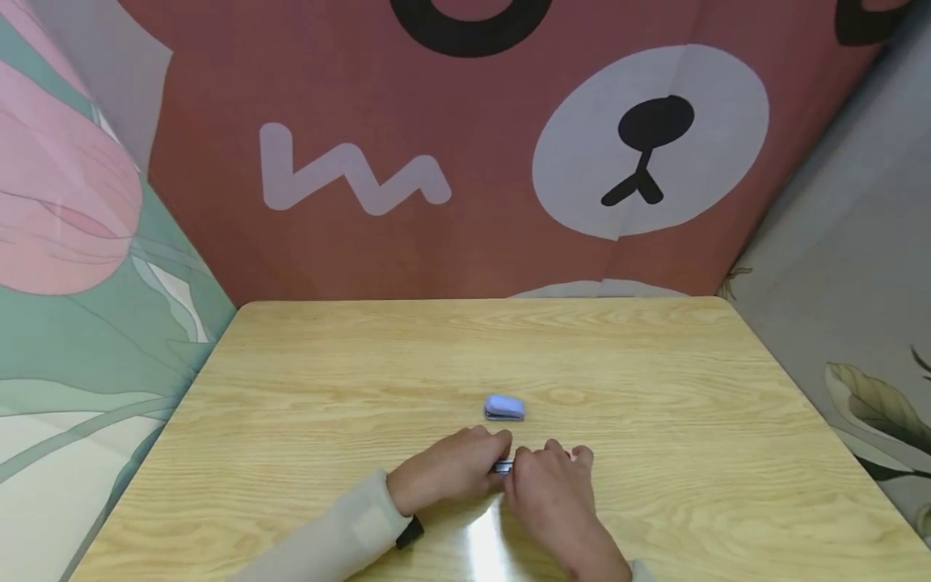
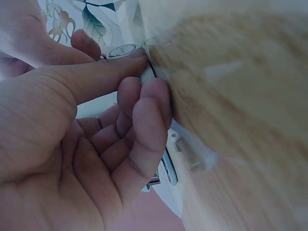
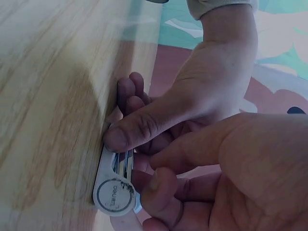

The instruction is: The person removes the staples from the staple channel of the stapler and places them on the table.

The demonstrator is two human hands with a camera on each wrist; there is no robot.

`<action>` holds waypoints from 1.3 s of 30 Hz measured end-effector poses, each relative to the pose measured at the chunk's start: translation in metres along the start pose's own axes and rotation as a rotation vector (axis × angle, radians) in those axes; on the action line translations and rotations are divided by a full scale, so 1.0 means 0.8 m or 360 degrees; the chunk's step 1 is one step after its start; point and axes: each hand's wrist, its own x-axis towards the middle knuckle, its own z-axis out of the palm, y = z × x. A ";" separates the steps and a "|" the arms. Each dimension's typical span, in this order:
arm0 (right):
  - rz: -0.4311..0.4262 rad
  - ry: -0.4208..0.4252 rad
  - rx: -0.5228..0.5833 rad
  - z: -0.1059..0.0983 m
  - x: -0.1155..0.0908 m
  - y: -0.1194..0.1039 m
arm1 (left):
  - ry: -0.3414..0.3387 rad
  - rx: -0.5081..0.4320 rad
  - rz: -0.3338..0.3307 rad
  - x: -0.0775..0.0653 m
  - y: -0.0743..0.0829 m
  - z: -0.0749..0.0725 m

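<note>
A small white stapler (image 3: 114,196) with a round end and a printed logo is between my two hands, close to the tabletop. Its metal rails show in the right wrist view. My left hand (image 1: 465,462) pinches one end, its thumb laid along the white body. Curled fingers of my right hand (image 1: 554,490) grip the part near the round end and rails. From the head view only a sliver of metal shows between the hands. A purple mini stapler (image 1: 504,406) lies on the table just beyond them.
The light wood table (image 1: 305,388) has rounded far corners and meets a wall cloth (image 1: 364,250) with a bear print. Patterned cloths hang along both sides. A black piece (image 1: 410,533) sits under the left sleeve cuff.
</note>
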 end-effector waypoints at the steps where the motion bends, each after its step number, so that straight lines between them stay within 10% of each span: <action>1: -0.0005 -0.0001 -0.0013 0.000 0.000 0.000 | -0.0002 -0.0004 -0.0006 0.000 0.001 0.000; 18: -0.0042 -0.0007 0.0415 0.001 -0.004 0.015 | -0.0022 -0.0023 0.0006 -0.006 -0.001 0.005; 39: -0.0119 0.0133 0.0069 -0.005 0.003 0.019 | -0.0045 -0.0025 -0.0005 0.001 0.000 -0.004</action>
